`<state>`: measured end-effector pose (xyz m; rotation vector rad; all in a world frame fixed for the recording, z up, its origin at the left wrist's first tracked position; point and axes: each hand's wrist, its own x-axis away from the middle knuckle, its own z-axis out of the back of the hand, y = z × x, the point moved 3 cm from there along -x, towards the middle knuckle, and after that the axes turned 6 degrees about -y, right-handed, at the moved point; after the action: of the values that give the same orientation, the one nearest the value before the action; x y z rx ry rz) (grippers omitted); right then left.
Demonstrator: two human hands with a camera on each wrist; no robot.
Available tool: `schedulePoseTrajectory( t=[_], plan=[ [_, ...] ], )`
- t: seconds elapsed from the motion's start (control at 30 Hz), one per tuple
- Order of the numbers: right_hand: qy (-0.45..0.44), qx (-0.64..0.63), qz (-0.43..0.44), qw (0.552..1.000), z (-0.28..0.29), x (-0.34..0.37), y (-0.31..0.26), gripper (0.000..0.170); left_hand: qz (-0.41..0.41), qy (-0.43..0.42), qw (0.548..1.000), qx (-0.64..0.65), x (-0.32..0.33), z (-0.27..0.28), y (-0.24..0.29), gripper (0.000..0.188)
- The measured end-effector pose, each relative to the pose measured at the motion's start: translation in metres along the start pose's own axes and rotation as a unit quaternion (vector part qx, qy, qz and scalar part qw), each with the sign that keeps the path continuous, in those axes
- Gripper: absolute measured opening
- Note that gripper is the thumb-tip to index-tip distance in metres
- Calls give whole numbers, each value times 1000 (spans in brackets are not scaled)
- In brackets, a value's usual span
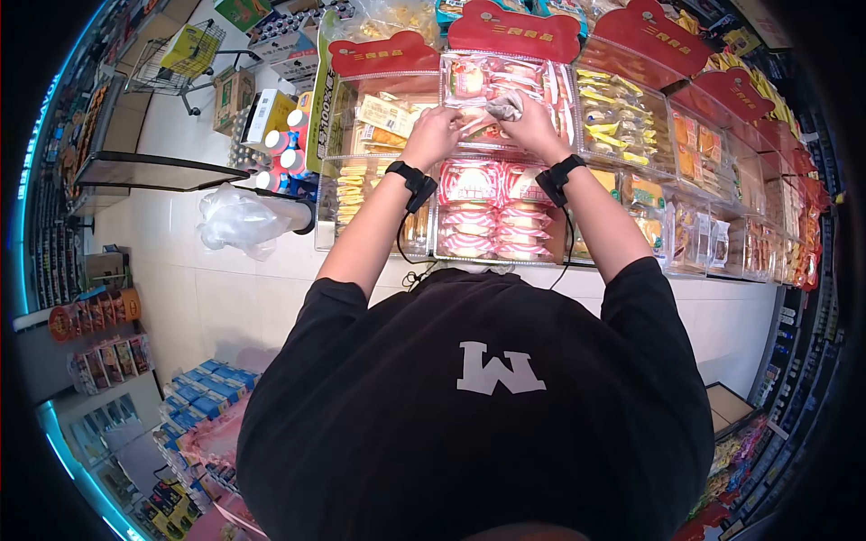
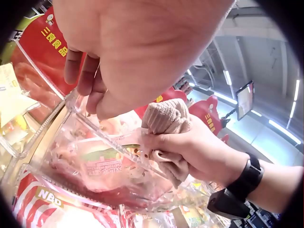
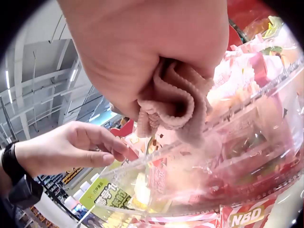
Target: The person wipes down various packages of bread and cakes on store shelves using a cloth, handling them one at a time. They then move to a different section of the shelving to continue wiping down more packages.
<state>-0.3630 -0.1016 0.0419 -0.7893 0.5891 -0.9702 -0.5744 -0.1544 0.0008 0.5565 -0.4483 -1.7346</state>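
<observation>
A bunched beige-grey cloth point(image 1: 505, 106) is gripped in the right hand point(image 1: 534, 128), over the clear bin of pink-wrapped packets; in the left wrist view the cloth point(image 2: 166, 124) sticks out on both sides of the right hand point(image 2: 204, 154). The left hand point(image 1: 433, 137) is at the same bin's left side, its fingers bent down at the clear plastic edge point(image 2: 102, 137). In the right wrist view the left hand's point(image 3: 71, 149) fingertips are near a pink packet, and whether they pinch anything cannot be told. Folds of cloth point(image 3: 173, 107) hang below the right palm.
Red-and-white striped packets point(image 1: 469, 212) fill the bin nearer the body. Yellow packets point(image 1: 618, 117) lie in bins to the right, flat packs point(image 1: 388, 117) to the left. Red signs point(image 1: 514, 34) stand behind. A clear plastic bag point(image 1: 244, 221) and white-capped bottles point(image 1: 290, 160) are at the left.
</observation>
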Motion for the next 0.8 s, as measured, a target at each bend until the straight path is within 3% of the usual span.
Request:
schedulePoseTrajectory(
  t=[0.07, 0.1, 0.17, 0.2, 0.23, 0.3, 0.37, 0.43, 0.5, 0.57, 0.63, 0.7, 0.73, 0.77, 0.8],
  plan=[
    [30, -20, 12, 999, 11, 0, 2, 40, -29, 13, 999, 36, 1, 5, 5, 47],
    [39, -55, 32, 997, 18, -5, 10, 40, -30, 13, 999, 38, 2, 12, 14, 47],
    [39, -129, -2, 991, 33, -3, 10, 39, 20, -28, 977, 211, 3, 24, 29, 63],
    [34, -217, -47, 975, 37, 2, 3, 35, 42, -70, 953, 292, -2, 14, 18, 59],
    [38, -215, -48, 975, 42, 5, -6, 35, 38, -72, 953, 293, -8, 6, 9, 59],
    [0, -457, -98, 884, 42, 11, -18, 31, 33, -81, 837, 541, -15, -7, -4, 50],
    [-8, -470, -119, 874, 42, 13, -22, 31, 54, -99, 817, 566, -9, 11, 22, 43],
    [-18, -527, -137, 838, 34, 10, -27, 31, 83, -77, 729, 675, -9, 18, 41, 42],
    [-2, -545, -140, 826, 28, 7, -29, 31, 108, -67, 746, 654, -13, 15, 37, 39],
    [112, -461, -43, 879, 35, -3, -26, 34, 61, 0, 736, 674, -17, 26, 41, 35],
    [119, -412, -33, 903, 38, -2, -31, 40, 62, 19, 745, 664, -20, 32, 40, 31],
    [209, -157, 80, 962, 35, 8, -53, 41, 54, 18, 748, 661, -20, 37, 44, 30],
    [142, -147, 87, 975, 25, 16, -72, 40, 55, 25, 753, 655, -22, 33, 47, 30],
    [134, 62, 171, 974, 12, 16, -78, 40, 57, 24, 753, 655, -21, 29, 48, 30],
    [143, 159, 213, 953, 5, 25, -95, 43, 47, 7, 747, 663, -21, 28, 53, 30]
  ],
)
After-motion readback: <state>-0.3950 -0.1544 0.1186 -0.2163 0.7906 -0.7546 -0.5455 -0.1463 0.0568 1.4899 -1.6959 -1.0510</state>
